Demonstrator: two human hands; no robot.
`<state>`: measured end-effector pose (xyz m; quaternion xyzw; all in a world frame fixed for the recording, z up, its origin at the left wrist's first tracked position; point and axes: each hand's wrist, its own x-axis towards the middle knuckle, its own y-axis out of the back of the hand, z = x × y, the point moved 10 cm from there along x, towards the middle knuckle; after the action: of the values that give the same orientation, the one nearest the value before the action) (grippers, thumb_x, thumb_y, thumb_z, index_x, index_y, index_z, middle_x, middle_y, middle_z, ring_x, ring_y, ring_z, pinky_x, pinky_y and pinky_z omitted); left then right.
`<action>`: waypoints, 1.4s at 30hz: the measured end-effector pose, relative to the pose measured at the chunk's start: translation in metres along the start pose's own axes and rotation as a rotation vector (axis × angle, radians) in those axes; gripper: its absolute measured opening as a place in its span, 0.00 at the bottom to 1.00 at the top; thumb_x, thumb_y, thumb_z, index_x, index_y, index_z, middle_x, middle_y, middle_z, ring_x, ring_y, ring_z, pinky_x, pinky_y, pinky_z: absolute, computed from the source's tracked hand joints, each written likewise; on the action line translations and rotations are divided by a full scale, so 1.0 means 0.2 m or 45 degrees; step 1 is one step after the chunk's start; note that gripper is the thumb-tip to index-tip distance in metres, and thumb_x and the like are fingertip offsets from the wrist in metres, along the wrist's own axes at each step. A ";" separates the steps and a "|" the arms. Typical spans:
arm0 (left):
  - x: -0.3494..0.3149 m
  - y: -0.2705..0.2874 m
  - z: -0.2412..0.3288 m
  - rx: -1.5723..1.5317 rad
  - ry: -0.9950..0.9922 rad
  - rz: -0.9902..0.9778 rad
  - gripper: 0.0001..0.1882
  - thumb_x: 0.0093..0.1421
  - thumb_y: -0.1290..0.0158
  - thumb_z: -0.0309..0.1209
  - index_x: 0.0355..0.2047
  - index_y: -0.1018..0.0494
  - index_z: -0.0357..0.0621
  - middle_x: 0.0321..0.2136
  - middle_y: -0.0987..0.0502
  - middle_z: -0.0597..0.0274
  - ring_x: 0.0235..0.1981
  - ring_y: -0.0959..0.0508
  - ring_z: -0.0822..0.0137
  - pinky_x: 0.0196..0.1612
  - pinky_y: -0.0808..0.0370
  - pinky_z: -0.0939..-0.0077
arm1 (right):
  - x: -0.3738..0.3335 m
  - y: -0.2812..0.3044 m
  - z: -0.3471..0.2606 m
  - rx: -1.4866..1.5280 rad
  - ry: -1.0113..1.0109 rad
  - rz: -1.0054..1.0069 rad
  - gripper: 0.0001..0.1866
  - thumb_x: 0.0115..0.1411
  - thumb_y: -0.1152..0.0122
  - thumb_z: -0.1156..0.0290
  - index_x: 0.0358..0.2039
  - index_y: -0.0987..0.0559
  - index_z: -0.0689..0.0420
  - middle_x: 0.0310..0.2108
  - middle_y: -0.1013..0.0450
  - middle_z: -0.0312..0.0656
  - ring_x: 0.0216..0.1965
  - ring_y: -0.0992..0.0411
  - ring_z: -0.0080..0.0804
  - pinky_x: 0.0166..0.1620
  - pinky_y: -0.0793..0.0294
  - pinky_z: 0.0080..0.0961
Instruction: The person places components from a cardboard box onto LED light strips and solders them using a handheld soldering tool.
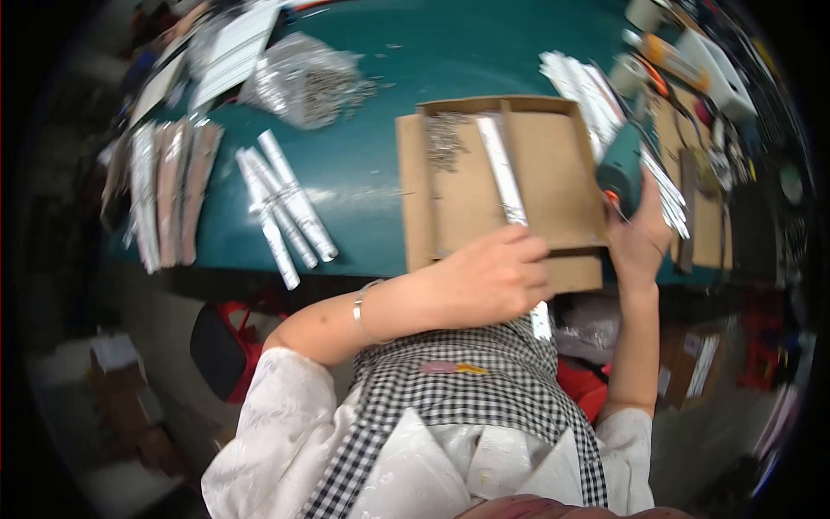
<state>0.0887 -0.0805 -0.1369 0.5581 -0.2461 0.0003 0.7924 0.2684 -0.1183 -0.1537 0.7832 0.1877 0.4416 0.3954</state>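
A long silver strip (501, 169) lies across a shallow cardboard box (553, 156) and runs down past its near edge. My left hand (506, 272) is closed around the strip near that edge, its fingertips partly hidden. At the box's right side, my right hand (641, 232) grips a dark green handheld power tool (622, 160) with an orange part. The tool's tip is blurred, so its exact kind does not show. Small metal screws or pins (445, 138) are heaped in the box's far left corner.
Silver strips (281, 203) lie left of the box, beside a stack of wrapped strips (169, 195). A plastic bag (307, 82) spills small metal pieces on the green table (432, 52). More strips (584, 95), tape and tools crowd the right. A red-framed stool (225, 350) stands below.
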 end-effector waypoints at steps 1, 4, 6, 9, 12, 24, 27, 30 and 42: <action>0.00 0.03 0.03 0.036 -0.023 0.035 0.12 0.46 0.47 0.32 0.31 0.23 0.42 0.28 0.27 0.69 0.35 0.29 0.67 0.38 0.32 0.73 | 0.00 0.00 -0.01 0.003 0.010 -0.006 0.32 0.50 0.30 0.73 0.56 0.31 0.59 0.45 0.25 0.52 0.42 0.24 0.51 0.42 0.24 0.37; -0.04 0.15 0.12 0.123 -0.056 0.123 0.07 0.44 0.47 0.33 0.23 0.27 0.44 0.22 0.33 0.68 0.31 0.31 0.67 0.36 0.33 0.74 | -0.01 -0.03 0.05 0.098 -0.111 -0.096 0.31 0.52 0.32 0.74 0.57 0.32 0.60 0.46 0.25 0.54 0.43 0.24 0.52 0.45 0.25 0.36; -0.10 0.24 0.16 0.180 -0.044 0.162 0.08 0.44 0.48 0.33 0.22 0.27 0.41 0.22 0.34 0.66 0.30 0.31 0.67 0.35 0.33 0.75 | -0.04 -0.05 0.15 0.071 -0.204 -0.129 0.31 0.54 0.34 0.76 0.58 0.33 0.60 0.46 0.25 0.55 0.46 0.24 0.53 0.47 0.26 0.36; -0.25 0.40 0.13 0.254 0.101 0.119 0.09 0.44 0.47 0.30 0.25 0.26 0.38 0.27 0.30 0.63 0.29 0.31 0.67 0.35 0.31 0.71 | -0.04 -0.03 0.21 0.122 -0.185 -0.046 0.30 0.54 0.36 0.78 0.58 0.33 0.59 0.43 0.24 0.54 0.45 0.24 0.50 0.47 0.28 0.34; -0.46 0.53 -0.02 0.378 0.367 0.048 0.12 0.46 0.44 0.30 0.33 0.23 0.39 0.34 0.23 0.62 0.33 0.26 0.66 0.37 0.28 0.70 | -0.10 0.02 0.33 0.280 -0.301 0.111 0.23 0.56 0.35 0.78 0.52 0.31 0.66 0.36 0.26 0.43 0.35 0.28 0.32 0.45 0.30 0.27; -1.02 0.58 -0.35 0.604 0.788 -0.094 0.12 0.49 0.47 0.26 0.34 0.19 0.47 0.34 0.20 0.70 0.36 0.25 0.68 0.42 0.30 0.73 | -0.36 0.13 0.07 1.390 -0.708 0.037 0.38 0.49 0.39 0.88 0.62 0.39 0.65 0.31 0.39 0.34 0.33 0.39 0.20 0.41 0.36 0.16; -1.08 0.55 -0.38 0.572 0.827 -0.122 0.12 0.49 0.46 0.24 0.35 0.19 0.47 0.36 0.20 0.70 0.37 0.25 0.68 0.43 0.30 0.73 | -0.41 0.12 -0.09 1.521 -0.681 -0.074 0.36 0.50 0.42 0.88 0.62 0.39 0.65 0.31 0.41 0.34 0.31 0.38 0.19 0.38 0.37 0.13; -1.09 0.54 -0.39 0.548 0.828 -0.110 0.13 0.49 0.46 0.23 0.35 0.19 0.47 0.36 0.20 0.70 0.37 0.25 0.68 0.44 0.30 0.72 | -0.46 0.12 -0.15 1.551 -0.708 -0.125 0.38 0.50 0.42 0.88 0.63 0.40 0.65 0.31 0.41 0.35 0.31 0.38 0.18 0.38 0.37 0.13; -1.13 0.53 -0.38 0.514 0.877 -0.070 0.12 0.51 0.48 0.23 0.36 0.21 0.45 0.39 0.22 0.65 0.40 0.24 0.63 0.46 0.30 0.70 | -0.58 -0.05 -0.27 1.595 -0.785 -0.187 0.37 0.51 0.42 0.91 0.62 0.40 0.61 0.32 0.37 0.36 0.30 0.37 0.18 0.33 0.34 0.12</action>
<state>-0.1084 0.0887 -0.1509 0.6762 0.0541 0.2144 0.7027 0.1603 -0.1628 -0.2080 0.9383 0.3387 -0.0199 -0.0663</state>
